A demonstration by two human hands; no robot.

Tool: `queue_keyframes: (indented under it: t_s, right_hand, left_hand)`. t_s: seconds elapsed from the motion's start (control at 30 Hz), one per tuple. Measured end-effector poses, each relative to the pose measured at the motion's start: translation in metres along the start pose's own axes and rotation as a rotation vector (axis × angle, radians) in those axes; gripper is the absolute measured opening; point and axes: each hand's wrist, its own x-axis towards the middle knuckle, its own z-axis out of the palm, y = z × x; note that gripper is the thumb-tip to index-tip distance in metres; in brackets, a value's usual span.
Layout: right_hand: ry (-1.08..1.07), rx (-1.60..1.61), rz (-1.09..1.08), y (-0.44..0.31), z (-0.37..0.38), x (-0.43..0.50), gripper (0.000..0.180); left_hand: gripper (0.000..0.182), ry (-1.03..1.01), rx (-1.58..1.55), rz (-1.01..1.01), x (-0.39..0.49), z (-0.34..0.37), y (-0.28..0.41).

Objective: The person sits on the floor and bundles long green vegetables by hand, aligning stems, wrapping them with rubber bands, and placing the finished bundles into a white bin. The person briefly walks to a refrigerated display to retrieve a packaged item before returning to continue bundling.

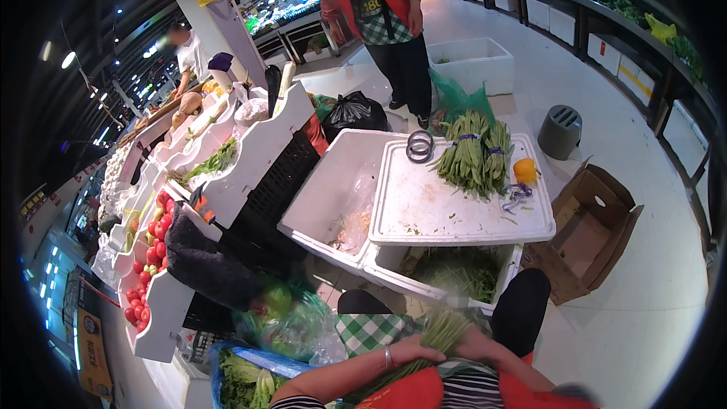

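Low before my body, my left hand [410, 349], with a bracelet at the wrist, grips a bunch of thin green vegetable stems [444, 330]. My right hand [476, 343] is at the bunch's right side; blur hides how its fingers lie. Ahead, a white foam lid [417, 204] lies across foam boxes. On it are leafy bundles [468, 153] bound with purple tape, dark tape rolls [420, 146], a yellow bell pepper [525, 171] and a tangle of purple tape [515, 196]. Loose greens [460, 272] fill the foam box below the lid's near edge.
A cardboard box [590, 233] and a grey upturned stool or bin [560, 132] stand right. Left is a tiered vegetable rack with tomatoes [152, 253]. Plastic-bagged produce [295, 324] and a blue-lined crate of lettuce [250, 378] are near my left. A person in a red vest [377, 5] stands ahead.
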Motion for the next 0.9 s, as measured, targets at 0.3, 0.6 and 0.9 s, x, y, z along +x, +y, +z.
queue_keyframes:
  t_s: [0.3, 0.6, 0.9]
  right_hand:
    - [-0.299, 1.487, 0.594, 0.022, -0.038, 0.047, 0.043]
    - [-0.326, 0.52, 0.588, -0.099, -0.069, 0.133, 0.034]
    - [-0.118, 0.133, 0.113, -0.151, -0.043, 0.076, 0.025]
  left_hand:
    - [0.05, -0.126, 0.579, 0.316, 0.001, 0.025, 0.019]
    - [0.046, 0.131, 0.542, 0.013, 0.022, 0.02, 0.012]
    - [0.038, 0.298, -0.27, 0.036, 0.035, -0.019, 0.0]
